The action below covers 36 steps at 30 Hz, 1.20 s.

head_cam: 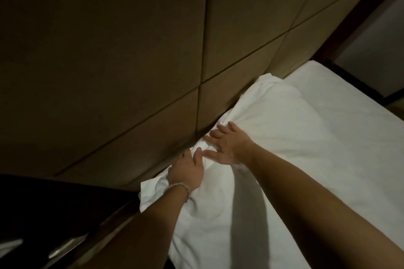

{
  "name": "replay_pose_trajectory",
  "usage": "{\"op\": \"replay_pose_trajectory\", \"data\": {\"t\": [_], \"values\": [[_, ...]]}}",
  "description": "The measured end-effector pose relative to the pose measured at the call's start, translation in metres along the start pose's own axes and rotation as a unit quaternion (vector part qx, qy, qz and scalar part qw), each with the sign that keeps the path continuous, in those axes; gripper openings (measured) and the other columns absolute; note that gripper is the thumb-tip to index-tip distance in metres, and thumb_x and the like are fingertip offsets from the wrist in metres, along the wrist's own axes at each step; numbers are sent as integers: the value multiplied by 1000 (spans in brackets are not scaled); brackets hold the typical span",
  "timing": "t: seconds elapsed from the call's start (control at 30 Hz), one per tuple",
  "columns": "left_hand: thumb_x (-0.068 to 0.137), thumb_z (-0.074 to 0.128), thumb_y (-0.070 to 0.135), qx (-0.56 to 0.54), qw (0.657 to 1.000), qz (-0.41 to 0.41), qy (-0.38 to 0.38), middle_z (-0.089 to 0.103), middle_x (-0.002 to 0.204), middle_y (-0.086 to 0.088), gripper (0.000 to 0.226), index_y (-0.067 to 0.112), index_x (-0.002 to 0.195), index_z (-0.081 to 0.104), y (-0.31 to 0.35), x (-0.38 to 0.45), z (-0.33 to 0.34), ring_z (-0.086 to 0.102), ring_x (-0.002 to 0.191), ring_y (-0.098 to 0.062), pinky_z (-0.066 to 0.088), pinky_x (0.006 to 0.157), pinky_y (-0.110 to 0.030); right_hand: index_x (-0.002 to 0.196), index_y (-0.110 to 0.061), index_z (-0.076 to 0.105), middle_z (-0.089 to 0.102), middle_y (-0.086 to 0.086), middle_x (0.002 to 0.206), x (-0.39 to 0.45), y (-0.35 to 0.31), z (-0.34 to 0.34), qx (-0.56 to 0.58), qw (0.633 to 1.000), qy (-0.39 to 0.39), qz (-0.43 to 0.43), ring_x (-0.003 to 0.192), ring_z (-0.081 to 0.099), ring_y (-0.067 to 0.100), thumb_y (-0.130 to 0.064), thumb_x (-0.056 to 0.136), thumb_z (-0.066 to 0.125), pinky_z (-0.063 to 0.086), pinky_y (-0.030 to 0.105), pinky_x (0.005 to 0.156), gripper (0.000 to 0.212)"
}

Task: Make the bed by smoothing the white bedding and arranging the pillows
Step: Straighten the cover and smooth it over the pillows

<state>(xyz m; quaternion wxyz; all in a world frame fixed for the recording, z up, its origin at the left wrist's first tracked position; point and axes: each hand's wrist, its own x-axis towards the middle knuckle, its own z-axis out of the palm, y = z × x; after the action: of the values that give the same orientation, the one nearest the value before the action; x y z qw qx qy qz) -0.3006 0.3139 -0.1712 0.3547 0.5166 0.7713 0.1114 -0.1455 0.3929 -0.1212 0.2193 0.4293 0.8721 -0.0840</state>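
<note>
Two white pillows lie side by side along the padded headboard. The near pillow (209,207) is under my left forearm; the far pillow (277,111) lies beyond it. My left hand (185,170) pinches the top edge of the near pillow against the headboard, fingers curled into the fabric. My right hand (227,146) lies flat with fingers spread where the two pillows meet. The white sheet (349,116) covers the mattress to the right.
The brown padded headboard (131,50) with diagonal seams fills the upper left. A dark wooden bedside surface (65,214) sits at lower left. A dark wood frame and a grey panel (371,39) stand at the far right.
</note>
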Motion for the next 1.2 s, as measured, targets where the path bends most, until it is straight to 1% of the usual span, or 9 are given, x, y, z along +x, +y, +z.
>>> {"op": "replay_pose_trajectory", "data": {"t": [0.1, 0.23, 0.37, 0.5, 0.6, 0.7, 0.83, 1.0, 1.2], "values": [[100, 15, 58, 15, 999, 15, 31, 67, 118, -12, 64, 14, 119, 58, 1, -3, 3, 63, 109, -32, 50, 94, -43, 142, -32, 49, 57, 0, 136, 2, -3, 0, -19, 1000, 17, 3, 126, 47, 25, -78, 88, 2, 29, 47, 104, 85], [106, 21, 42, 35, 997, 46, 58, 72, 103, -10, 50, 14, 108, 63, 5, -10, 1, 67, 98, -29, 47, 79, -31, 123, -32, 67, 63, -3, 119, 3, -5, 6, -14, 997, 71, 11, 115, 49, 20, -76, 90, 6, 31, 45, 96, 82], [106, 19, 44, 46, 997, 35, 53, 72, 104, -7, 58, 16, 105, 70, 8, -15, -2, 66, 100, -26, 48, 82, -31, 121, -30, 68, 62, -7, 127, 4, -5, 18, 24, 996, 81, -1, 128, 44, 18, -74, 92, 5, 30, 43, 101, 82], [105, 15, 50, 45, 998, 14, 41, 72, 104, -7, 66, 18, 101, 72, 8, -18, -5, 65, 101, -27, 50, 87, -36, 127, -27, 63, 68, -1, 123, 1, -9, 18, 37, 998, 50, 12, 121, 56, 21, -76, 92, 2, 26, 45, 107, 86], [104, 13, 53, 5, 1000, -15, 11, 71, 111, -12, 70, 14, 106, 71, 14, -21, -8, 64, 107, -30, 49, 93, -37, 92, -23, 76, 74, -3, 85, -10, -11, 10, 45, 998, 38, 35, 97, 64, 14, -79, 90, -1, 25, 44, 110, 95], [102, 10, 56, -14, 1000, -22, 16, 64, 127, -12, 69, 17, 121, 64, 23, -24, -9, 55, 122, -31, 41, 103, -39, 63, -18, 68, 59, -6, 56, -25, -12, -7, 81, 994, -5, 75, 72, 57, 7, -76, 92, 4, 23, 41, 112, 92], [100, 3, 57, 44, 999, 1, -25, 60, 131, -9, 72, 23, 122, 63, 41, -40, 0, 50, 126, -31, 36, 109, -47, 60, -14, 69, 56, -5, 51, -64, -8, -14, 109, 987, 4, 117, 67, 57, 7, -77, 92, 7, 24, 37, 111, 94], [102, 3, 56, 110, 990, 62, -62, 69, 116, -9, 78, 15, 117, 67, 72, -95, 3, 62, 109, -29, 46, 95, -37, 46, -17, 55, 54, -3, 47, -137, -7, -14, 125, 982, 36, 135, 59, 56, 8, -78, 91, 9, 31, 34, 105, 89], [98, 3, 64, 92, 993, 68, 13, 72, 105, -8, 85, 15, 99, 72, 88, -171, 4, 65, 99, -28, 46, 85, -35, 54, -14, 65, 57, -3, 51, -215, -14, -18, 71, 986, 98, 112, 60, 56, 9, -72, 97, 13, 33, 34, 100, 89]]}}
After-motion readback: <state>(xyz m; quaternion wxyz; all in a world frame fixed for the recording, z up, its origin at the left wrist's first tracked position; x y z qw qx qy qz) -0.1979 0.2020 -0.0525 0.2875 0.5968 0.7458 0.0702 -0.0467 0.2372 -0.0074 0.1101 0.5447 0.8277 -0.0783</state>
